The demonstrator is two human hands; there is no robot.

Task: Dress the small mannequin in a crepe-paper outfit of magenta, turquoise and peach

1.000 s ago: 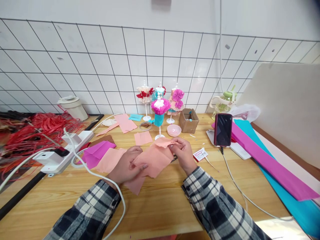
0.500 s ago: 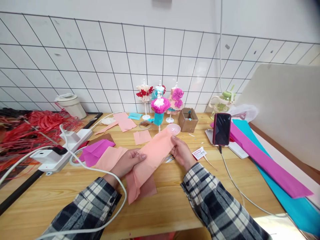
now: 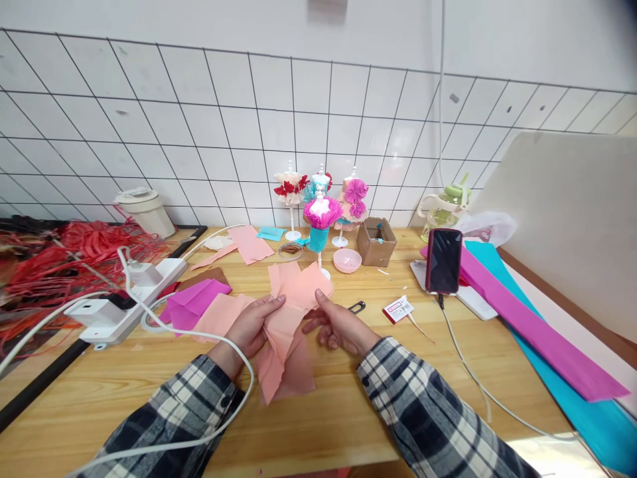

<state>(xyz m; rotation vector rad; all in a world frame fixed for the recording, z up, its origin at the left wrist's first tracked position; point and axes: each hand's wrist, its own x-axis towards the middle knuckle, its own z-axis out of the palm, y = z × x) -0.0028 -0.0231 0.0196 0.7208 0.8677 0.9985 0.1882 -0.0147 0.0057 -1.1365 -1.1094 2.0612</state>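
Note:
A piece of peach crepe paper [image 3: 286, 318] is held over the table between both hands, bunched and creased at its middle. My left hand [image 3: 251, 326] grips its left edge, thumb on top. My right hand [image 3: 338, 325] pinches its right side between thumb and fingers. Beneath it lies a darker pink paper piece [image 3: 301, 372]. Just beyond stands a small dress form [image 3: 319, 219] in a magenta ruffle and turquoise wrap, with three more decorated forms behind it. Part of a black scissors handle [image 3: 357, 307] shows right of my right hand.
A pink bowl [image 3: 347, 261] and cardboard box [image 3: 377, 243] stand at the back. A phone [image 3: 444, 260] stands right, near long paper strips [image 3: 537, 318]. On the left are a power strip [image 3: 114, 318], a looping white cable, magenta paper [image 3: 195, 302] and red strands [image 3: 84, 252].
My right hand has moved left and down, closer to my left hand. The peach paper, earlier stretched out diagonally, is now bunched in the middle. The pink bowl is now fully uncovered.

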